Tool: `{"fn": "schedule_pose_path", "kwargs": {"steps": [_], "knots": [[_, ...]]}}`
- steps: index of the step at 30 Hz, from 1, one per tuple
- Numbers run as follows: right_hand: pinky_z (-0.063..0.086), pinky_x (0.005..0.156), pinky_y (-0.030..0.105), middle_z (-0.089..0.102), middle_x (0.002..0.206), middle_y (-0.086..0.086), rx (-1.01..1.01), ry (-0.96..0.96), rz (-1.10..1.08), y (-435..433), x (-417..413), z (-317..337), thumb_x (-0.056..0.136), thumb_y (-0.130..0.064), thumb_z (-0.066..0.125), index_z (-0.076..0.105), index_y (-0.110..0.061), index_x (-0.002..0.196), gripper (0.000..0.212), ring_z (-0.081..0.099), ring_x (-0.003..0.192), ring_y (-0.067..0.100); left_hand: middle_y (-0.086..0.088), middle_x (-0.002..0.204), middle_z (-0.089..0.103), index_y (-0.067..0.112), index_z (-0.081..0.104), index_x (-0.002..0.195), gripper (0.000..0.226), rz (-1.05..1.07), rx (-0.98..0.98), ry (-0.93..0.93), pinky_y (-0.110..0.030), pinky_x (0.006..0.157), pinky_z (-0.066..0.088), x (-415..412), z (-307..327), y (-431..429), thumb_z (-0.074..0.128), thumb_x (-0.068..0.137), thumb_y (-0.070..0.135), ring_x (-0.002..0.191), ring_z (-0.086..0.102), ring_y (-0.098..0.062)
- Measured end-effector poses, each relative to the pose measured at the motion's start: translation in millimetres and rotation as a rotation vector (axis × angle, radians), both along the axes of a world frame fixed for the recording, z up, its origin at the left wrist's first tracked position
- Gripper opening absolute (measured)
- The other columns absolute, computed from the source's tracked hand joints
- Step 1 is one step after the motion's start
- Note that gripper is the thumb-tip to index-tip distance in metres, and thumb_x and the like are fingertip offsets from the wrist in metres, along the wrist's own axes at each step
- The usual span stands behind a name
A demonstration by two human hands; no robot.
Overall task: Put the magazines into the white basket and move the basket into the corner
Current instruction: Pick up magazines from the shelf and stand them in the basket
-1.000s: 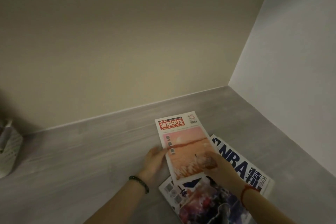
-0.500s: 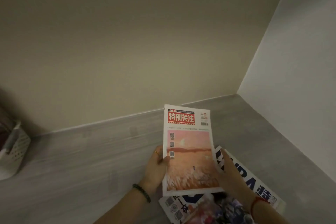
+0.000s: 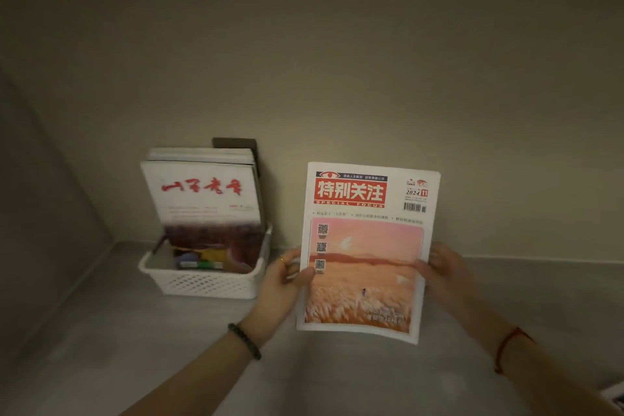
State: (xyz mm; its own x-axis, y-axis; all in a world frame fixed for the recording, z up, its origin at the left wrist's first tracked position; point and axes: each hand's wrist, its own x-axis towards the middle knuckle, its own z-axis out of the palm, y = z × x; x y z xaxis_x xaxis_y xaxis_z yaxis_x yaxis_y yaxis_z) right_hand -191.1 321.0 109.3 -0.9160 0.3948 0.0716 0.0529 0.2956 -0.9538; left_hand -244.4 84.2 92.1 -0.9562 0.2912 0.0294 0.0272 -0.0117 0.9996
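I hold a magazine [image 3: 366, 246] with a red title block and a pink-orange field picture upright above the grey surface. My left hand [image 3: 282, 284] grips its left edge and my right hand [image 3: 442, 275] grips its right edge. To the left stands the white lattice basket [image 3: 202, 282] against the back wall. Several magazines [image 3: 206, 192] stand upright in it, the front one white with red brush lettering. Small coloured items [image 3: 199, 262] lie low in the basket.
The beige back wall meets a darker left wall [image 3: 50, 196] in a corner just left of the basket. The grey surface [image 3: 135, 348] spreads in front of it. A corner of another magazine [image 3: 616, 397] shows at the bottom right edge.
The magazine has been lifted off the pile and carried left toward the basket. My view has swung left, bringing the whole basket in and leaving the pile almost out of frame.
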Motion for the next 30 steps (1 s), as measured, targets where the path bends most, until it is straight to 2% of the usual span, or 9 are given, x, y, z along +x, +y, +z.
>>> {"fn": "schedule_pose_path", "kwargs": {"steps": [4, 7, 9, 14, 17, 21, 23, 26, 30], "knots": [[0.042, 0.045, 0.001, 0.061, 0.074, -0.006, 0.059, 0.088, 0.05, -92, -54, 18, 0.083, -0.003, 0.059, 0.058, -0.01, 0.088, 0.008, 0.057, 0.065, -0.002, 0.009, 0.085, 0.068, 0.025, 0.061, 0.087, 0.025, 0.185, -0.068, 0.099, -0.014, 0.057, 0.055, -40, 21, -99, 0.059, 0.082, 0.001, 0.072, 0.068, 0.0], [0.046, 0.052, 0.003, 0.062, 0.074, -0.001, 0.08, 0.168, 0.075, -155, -90, 29, 0.08, -0.002, 0.062, 0.06, -0.005, 0.082, 0.004, 0.059, 0.066, 0.005, 0.017, 0.076, 0.071, 0.028, 0.063, 0.081, 0.024, 0.313, -0.082, 0.123, -0.015, 0.053, 0.055, -68, 34, -161, 0.062, 0.08, 0.004, 0.069, 0.069, 0.001], [0.045, 0.052, 0.002, 0.061, 0.071, -0.002, 0.094, 0.203, 0.075, -187, -111, 33, 0.079, -0.003, 0.063, 0.061, -0.005, 0.078, 0.003, 0.058, 0.063, 0.0, 0.014, 0.071, 0.072, 0.024, 0.063, 0.079, 0.019, 0.388, -0.07, 0.119, -0.015, 0.049, 0.054, -90, 40, -192, 0.064, 0.079, 0.005, 0.065, 0.07, -0.003], [0.041, 0.048, 0.003, 0.061, 0.071, -0.002, 0.147, 0.185, 0.013, -234, -158, 24, 0.082, -0.004, 0.059, 0.064, -0.001, 0.082, 0.006, 0.054, 0.057, -0.004, 0.001, 0.082, 0.065, 0.006, 0.061, 0.092, 0.016, 0.48, -0.064, 0.064, -0.012, 0.047, 0.052, -141, 32, -229, 0.066, 0.077, 0.004, 0.072, 0.064, -0.008], [0.037, 0.048, 0.002, 0.061, 0.076, -0.002, 0.171, 0.128, -0.024, -245, -178, 10, 0.084, -0.005, 0.057, 0.064, -0.002, 0.085, 0.008, 0.052, 0.06, -0.004, 0.003, 0.08, 0.065, 0.011, 0.061, 0.083, 0.01, 0.485, -0.059, 0.024, -0.011, 0.044, 0.05, -160, 12, -234, 0.065, 0.078, 0.005, 0.07, 0.063, -0.006], [0.036, 0.045, 0.004, 0.057, 0.073, 0.0, 0.217, 0.051, -0.063, -252, -193, -16, 0.085, -0.007, 0.057, 0.065, 0.003, 0.086, 0.013, 0.048, 0.058, -0.003, -0.002, 0.089, 0.064, 0.009, 0.06, 0.092, 0.014, 0.486, -0.116, -0.068, -0.021, 0.052, 0.051, -178, -20, -233, 0.065, 0.079, 0.009, 0.074, 0.062, -0.009], [0.038, 0.045, 0.002, 0.057, 0.072, 0.0, 0.24, -0.003, -0.077, -252, -195, -30, 0.083, -0.007, 0.058, 0.066, 0.003, 0.085, 0.013, 0.047, 0.057, -0.003, 0.0, 0.086, 0.064, 0.006, 0.061, 0.095, 0.018, 0.494, -0.159, -0.099, -0.019, 0.052, 0.048, -183, -37, -231, 0.066, 0.078, 0.008, 0.072, 0.061, -0.009], [0.044, 0.054, 0.009, 0.068, 0.078, 0.004, 0.227, -0.093, -0.071, -253, -196, -50, 0.08, -0.007, 0.063, 0.069, -0.001, 0.084, 0.01, 0.059, 0.063, 0.007, 0.001, 0.078, 0.063, 0.007, 0.057, 0.083, 0.012, 0.535, -0.168, -0.142, -0.019, 0.054, 0.045, -185, -55, -230, 0.066, 0.077, 0.002, 0.071, 0.06, -0.014], [0.051, 0.054, 0.019, 0.073, 0.081, 0.009, 0.159, -0.149, -0.113, -253, -196, -64, 0.079, -0.011, 0.066, 0.07, -0.005, 0.077, 0.008, 0.063, 0.061, 0.009, -0.007, 0.083, 0.06, 0.016, 0.047, 0.069, 0.027, 0.594, -0.179, -0.169, -0.033, 0.075, 0.049, -191, -62, -230, 0.061, 0.078, -0.004, 0.085, 0.057, -0.027]]}}
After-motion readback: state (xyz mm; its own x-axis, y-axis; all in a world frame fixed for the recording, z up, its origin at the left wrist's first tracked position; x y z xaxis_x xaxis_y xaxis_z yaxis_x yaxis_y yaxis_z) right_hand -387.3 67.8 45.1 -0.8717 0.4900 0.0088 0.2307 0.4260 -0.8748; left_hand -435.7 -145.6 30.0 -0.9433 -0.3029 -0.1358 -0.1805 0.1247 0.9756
